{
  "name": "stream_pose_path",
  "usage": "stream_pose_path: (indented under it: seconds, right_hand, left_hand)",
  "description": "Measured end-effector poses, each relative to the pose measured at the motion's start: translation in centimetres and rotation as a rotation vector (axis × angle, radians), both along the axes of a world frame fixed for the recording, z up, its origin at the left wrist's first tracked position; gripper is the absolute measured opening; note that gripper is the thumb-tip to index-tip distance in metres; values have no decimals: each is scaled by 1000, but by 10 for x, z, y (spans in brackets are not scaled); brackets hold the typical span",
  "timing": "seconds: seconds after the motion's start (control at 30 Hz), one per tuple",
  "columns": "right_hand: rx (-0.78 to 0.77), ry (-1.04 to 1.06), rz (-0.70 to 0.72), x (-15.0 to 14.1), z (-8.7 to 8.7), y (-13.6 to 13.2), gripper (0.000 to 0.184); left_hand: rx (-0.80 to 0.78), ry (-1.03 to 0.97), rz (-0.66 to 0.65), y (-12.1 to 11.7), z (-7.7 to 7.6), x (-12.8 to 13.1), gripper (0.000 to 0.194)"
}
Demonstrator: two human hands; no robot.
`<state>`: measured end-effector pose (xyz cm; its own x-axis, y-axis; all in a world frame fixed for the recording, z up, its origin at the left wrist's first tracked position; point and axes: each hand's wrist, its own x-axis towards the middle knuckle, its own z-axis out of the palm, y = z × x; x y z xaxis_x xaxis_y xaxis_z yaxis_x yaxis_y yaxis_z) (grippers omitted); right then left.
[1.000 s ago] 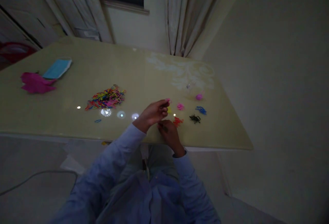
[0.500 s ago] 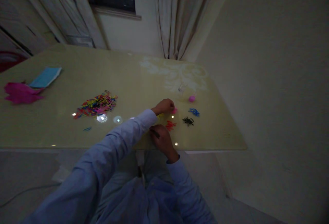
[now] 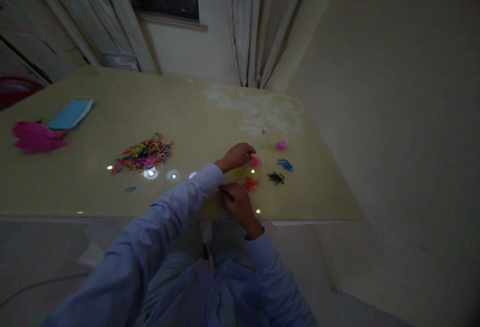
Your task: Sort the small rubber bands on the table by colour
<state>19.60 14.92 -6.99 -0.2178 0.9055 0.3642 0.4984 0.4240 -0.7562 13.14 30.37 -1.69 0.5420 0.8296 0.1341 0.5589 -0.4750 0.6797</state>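
Note:
My left hand (image 3: 237,156) reaches across in front of me to a small pink pile (image 3: 254,161). Its fingers are bent, the tips slightly apart, with nothing visible between them. Nearer the table edge, my right hand (image 3: 240,203) is closed around something dark that I cannot make out. Beside it lies a red pile (image 3: 250,183) of what look like paper clips. A yellow pile (image 3: 237,171) is partly hidden by my left hand. Further right are a black pile (image 3: 276,178) and a blue pile (image 3: 285,165).
A large mixed heap of coloured clips (image 3: 144,154) lies left of my arms, with a single blue clip (image 3: 130,189) below it. A pink ball-like item (image 3: 281,145) and a clear object (image 3: 265,130) sit behind. A face mask (image 3: 71,114) and magenta cloth (image 3: 37,137) lie far left.
My left hand has drawn back slightly to the left, its fingertips loosening and showing more of the pink pile. My right hand stays nearly still. The view has shifted slightly.

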Motion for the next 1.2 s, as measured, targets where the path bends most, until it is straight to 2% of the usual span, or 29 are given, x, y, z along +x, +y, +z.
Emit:
stream_pose_path:
  seconds: [0.17, 0.33, 0.5, 0.63, 0.73, 0.87, 1.07, 1.2]
  right_hand:
    - [2, -10, -2, 1, 1, 0, 22]
    - [-9, -33, 11, 3, 3, 1, 21]
    - [-39, -42, -3, 5, 5, 5, 21]
    - [-84, -55, -14, 7, 6, 9, 22]
    - [-129, -74, -44, 3, 11, 14, 24]
    - [-131, -67, -10, -22, 26, 29, 27]
    - [-24, -116, 215, -106, 48, 77, 27]
    - [-47, -298, 326, -163, 55, 114, 27]
  left_hand:
    - [-23, -259, 136, -20, 8, -38, 15]
    - [-27, -304, 289, -70, 9, -104, 27]
    - [52, -258, 452, -125, -18, -169, 26]
    - [137, -173, 503, -150, -42, -204, 24]
    - [185, -157, 510, -157, -50, -213, 22]
    - [198, -68, 518, -158, -48, -206, 20]
    - [238, 64, 513, -159, -46, -199, 16]
    - [280, 89, 479, -161, -49, -201, 15]
